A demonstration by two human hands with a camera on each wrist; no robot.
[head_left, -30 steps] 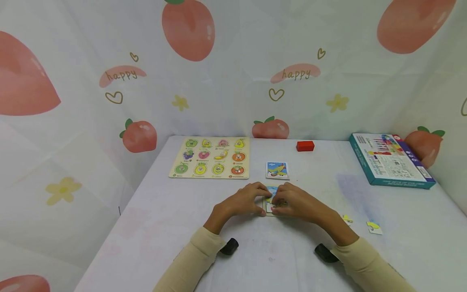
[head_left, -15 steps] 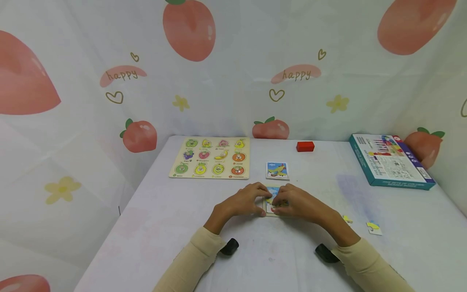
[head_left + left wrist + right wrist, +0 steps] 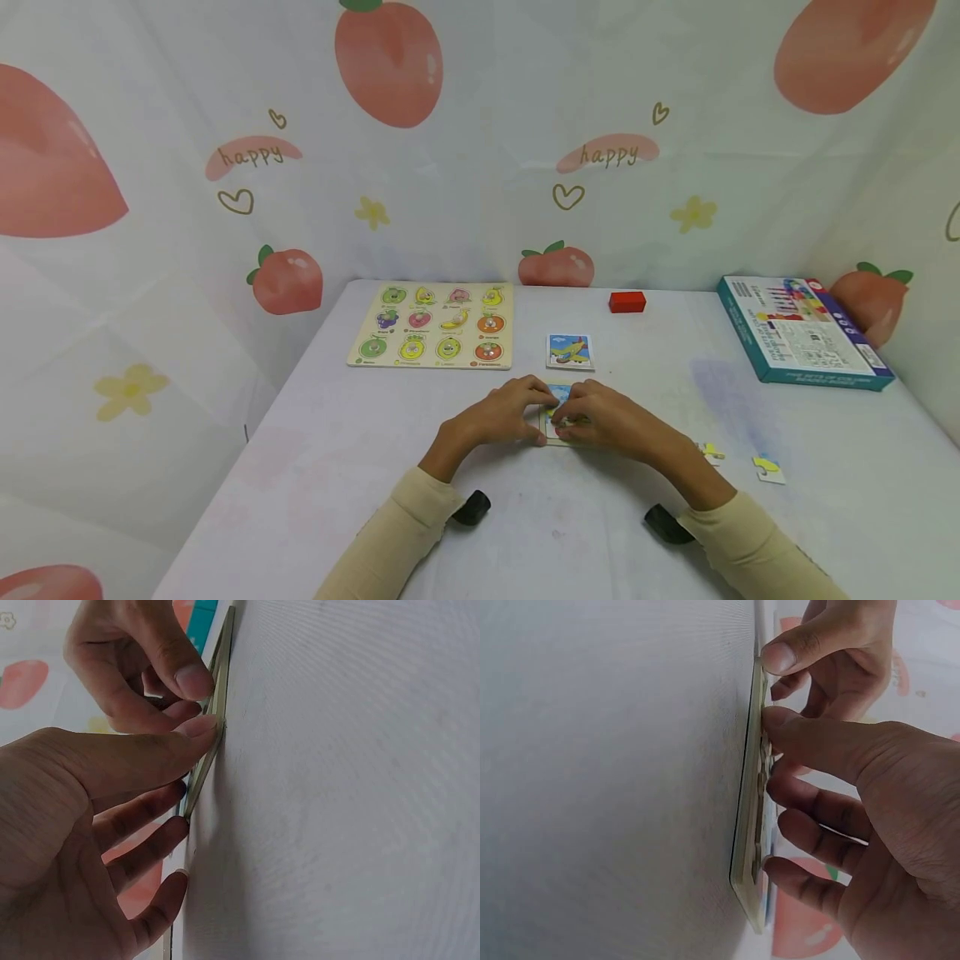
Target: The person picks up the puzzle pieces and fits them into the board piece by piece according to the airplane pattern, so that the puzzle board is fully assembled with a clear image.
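A small wooden jigsaw board [image 3: 553, 440] lies on the table between both hands, blue and yellow picture pieces [image 3: 559, 390] showing in its tray. My left hand [image 3: 504, 412] holds the board at its left side, thumb at the near corner and fingertips along the edge, as the left wrist view [image 3: 82, 787] also shows. My right hand [image 3: 611, 419] is bent over the tray, thumb and fingers pinching at a jigsaw piece low in the picture; the hand hides most of that piece and the board's right half. In the right wrist view the board [image 3: 746, 847] lies flat.
Loose jigsaw pieces [image 3: 768, 469] lie right of the right forearm. Behind the board is an airplane picture card [image 3: 570, 352]. Farther back are a fruit peg puzzle [image 3: 431, 325], a red block [image 3: 627, 302] and a teal-edged box [image 3: 806, 333].
My right hand has shifted slightly left over the board, its fingertips working at the lower pieces. My left hand keeps its place at the board's edge.
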